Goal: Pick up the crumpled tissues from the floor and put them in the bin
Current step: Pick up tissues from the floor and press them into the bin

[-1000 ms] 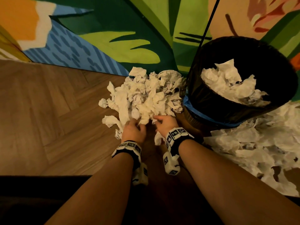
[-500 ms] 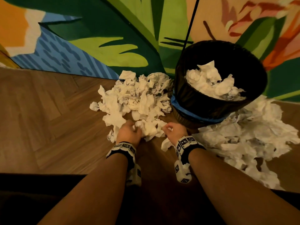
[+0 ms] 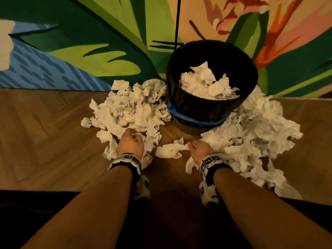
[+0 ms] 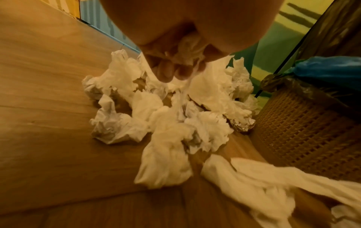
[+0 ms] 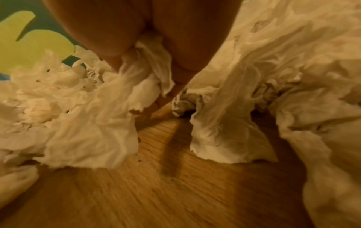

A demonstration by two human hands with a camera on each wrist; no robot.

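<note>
You are working on a wooden floor (image 3: 45, 141) laid in a herringbone pattern, hard against a wall painted with a mural (image 3: 89, 42) of big green leaves and orange petals, with a thin black cable (image 3: 177, 24) hanging down it behind the bin. The bin (image 3: 203, 108) stands at the floor's far edge against that wall, a woven basket lined with a black bag and banded in blue, and it already holds a mound of tissues, so by my reckoning you are perhaps a third done. Most of the work is left: one heap of crumpled tissues (image 3: 131, 108) lies touching the bin's left side, and a wider spread (image 3: 255, 133) wraps round its right side toward you. Between the two heaps a single loose tissue (image 3: 170, 150) lies on the bare boards. Your left hand (image 3: 130, 143) sits at the near edge of the left heap with its fingers curled round a wad of tissue, as the left wrist view shows. Your right hand (image 3: 200, 150) pinches tissue between thumb and fingers at the near edge of the right spread.
</note>
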